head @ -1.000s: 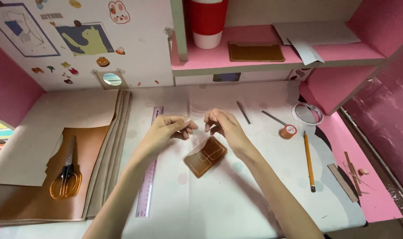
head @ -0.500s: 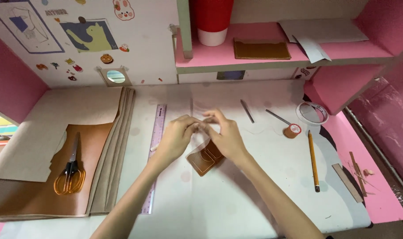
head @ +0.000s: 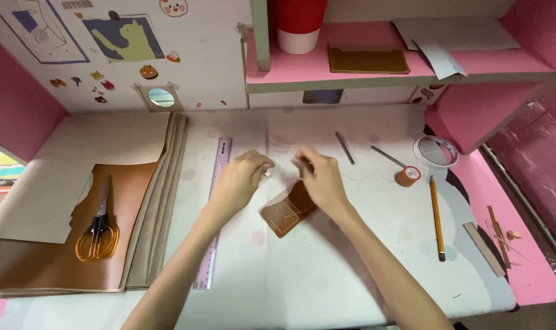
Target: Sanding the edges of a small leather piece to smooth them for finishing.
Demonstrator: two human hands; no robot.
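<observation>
A small brown leather piece [head: 282, 215] with pale stitch lines lies flat on the white desk mat [head: 327, 269]. My left hand [head: 240, 178] hovers just up and left of it, fingertips pinched on a tiny pale bit. My right hand [head: 322, 181] partly covers the piece's upper right corner, its fingers pinched together as if on a fine thread, which is barely visible. A faint thread runs from that hand toward a small brown thread spool [head: 407, 176]. A narrow gap separates the two hands.
A purple ruler [head: 214, 214] lies left of my hands. Orange-handled scissors [head: 98, 227] rest on a brown leather sheet [head: 52, 263]. A pencil [head: 436, 217], a tape ring [head: 436, 151], two metal tools [head: 344, 148] and leather strips [head: 485, 247] lie at the right. A pink shelf [head: 363, 76] stands behind.
My hands met over the leather piece half a second ago and have since drawn slightly apart. The view has shifted a little.
</observation>
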